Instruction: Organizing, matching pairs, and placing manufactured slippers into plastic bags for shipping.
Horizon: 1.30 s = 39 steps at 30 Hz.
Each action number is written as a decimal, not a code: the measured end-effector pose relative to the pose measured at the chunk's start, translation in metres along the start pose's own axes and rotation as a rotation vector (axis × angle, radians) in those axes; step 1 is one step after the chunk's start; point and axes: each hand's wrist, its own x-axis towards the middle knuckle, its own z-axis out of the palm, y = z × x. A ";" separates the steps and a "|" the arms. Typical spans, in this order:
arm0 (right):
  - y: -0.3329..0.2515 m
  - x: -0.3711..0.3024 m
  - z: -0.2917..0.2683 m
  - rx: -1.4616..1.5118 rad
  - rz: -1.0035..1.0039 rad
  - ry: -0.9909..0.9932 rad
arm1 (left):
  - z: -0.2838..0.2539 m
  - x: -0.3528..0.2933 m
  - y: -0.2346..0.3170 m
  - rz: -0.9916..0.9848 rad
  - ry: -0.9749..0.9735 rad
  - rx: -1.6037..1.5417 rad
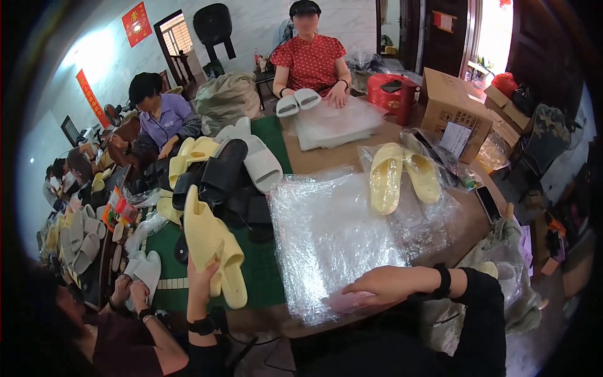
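Note:
My left hand (200, 279) grips a pair of pale yellow slippers (213, 248), held upright above the green table mat (264, 270). Flat on the near edge of a stack of clear plastic bags (326, 239) lies my right hand (377, 286), fingers pressing the top bag. Both wrists wear black bands. Another yellow slipper pair (402, 176) rests further back on a clear bag.
A heap of black, white and yellow slippers (220, 173) fills the table's left. A person in red (311, 60) opposite holds white slippers; a person in purple (163, 116) sits left. Another person's hands (129, 292) hold white slippers at lower left. A cardboard box (455, 103) and a phone (488, 203) sit right.

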 end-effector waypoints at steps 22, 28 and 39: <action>0.028 0.021 0.008 1.393 -0.137 0.685 | 0.145 -0.061 0.070 -0.463 -0.566 -0.977; 0.073 0.003 0.006 1.407 0.311 0.781 | 0.168 -0.048 -0.012 -0.727 -0.373 -0.944; 0.111 0.008 -0.003 0.239 0.353 0.948 | 0.185 -0.032 -0.024 -0.420 -0.259 -0.200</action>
